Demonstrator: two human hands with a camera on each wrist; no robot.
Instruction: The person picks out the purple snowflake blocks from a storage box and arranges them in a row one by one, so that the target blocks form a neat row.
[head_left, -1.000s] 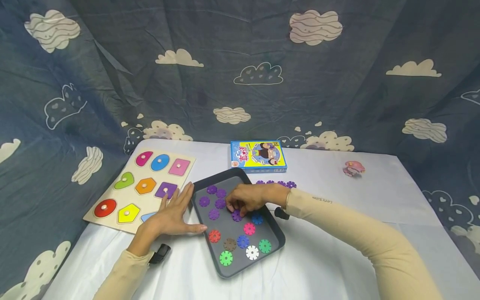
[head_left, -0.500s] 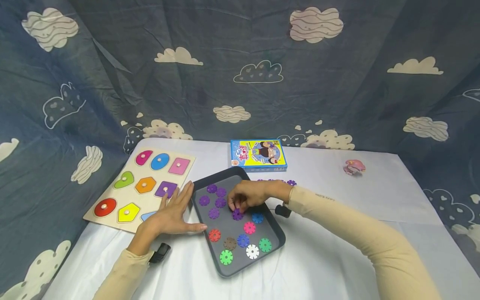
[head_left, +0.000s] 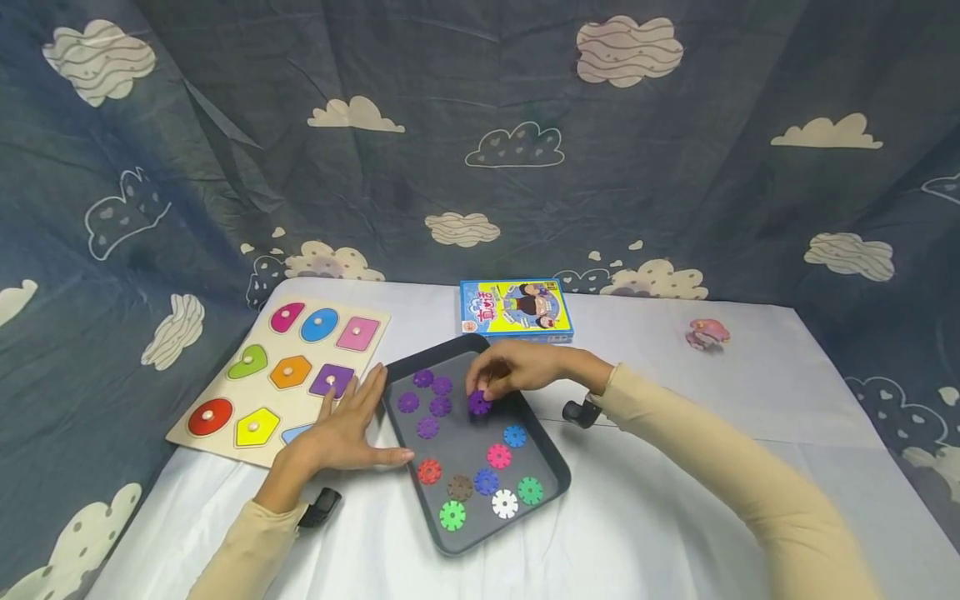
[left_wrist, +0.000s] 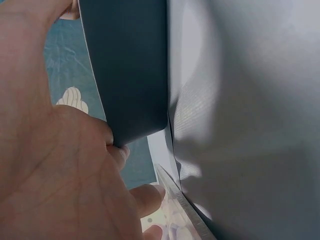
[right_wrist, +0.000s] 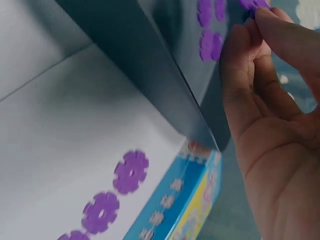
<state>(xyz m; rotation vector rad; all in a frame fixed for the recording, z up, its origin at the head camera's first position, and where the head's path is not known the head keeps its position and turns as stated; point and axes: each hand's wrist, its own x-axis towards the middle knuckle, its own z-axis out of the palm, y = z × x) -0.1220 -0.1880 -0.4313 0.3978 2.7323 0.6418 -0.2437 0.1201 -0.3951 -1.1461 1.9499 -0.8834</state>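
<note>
My right hand [head_left: 517, 365] pinches a purple notched plastic disc [head_left: 479, 404] between thumb and fingertips, over the upper right part of the dark grey tray [head_left: 551, 446]. The same purple disc [right_wrist: 254, 4] shows at the top of the right wrist view, cut by the frame. My left hand [head_left: 337, 437] lies with spread fingers at the tray's left side, thumb touching the rim. In the left wrist view, fingertips of the left hand [left_wrist: 75, 165] meet the tray wall [left_wrist: 130, 75]. Several purple discs [head_left: 440, 406] lie at the tray's far left.
Nearer in the tray lie single discs, among them a white disc [head_left: 505, 503] and a red disc [head_left: 429, 472]. A shape puzzle board [head_left: 217, 383] is on the left. Behind the tray are a boxed game [head_left: 517, 310] and purple discs [right_wrist: 131, 171]. A pink toy [head_left: 707, 334] sits right.
My right hand has lifted the purple disc and carried it slightly away from me, toward the tray's far right side. The left hand and the tray have stayed put.
</note>
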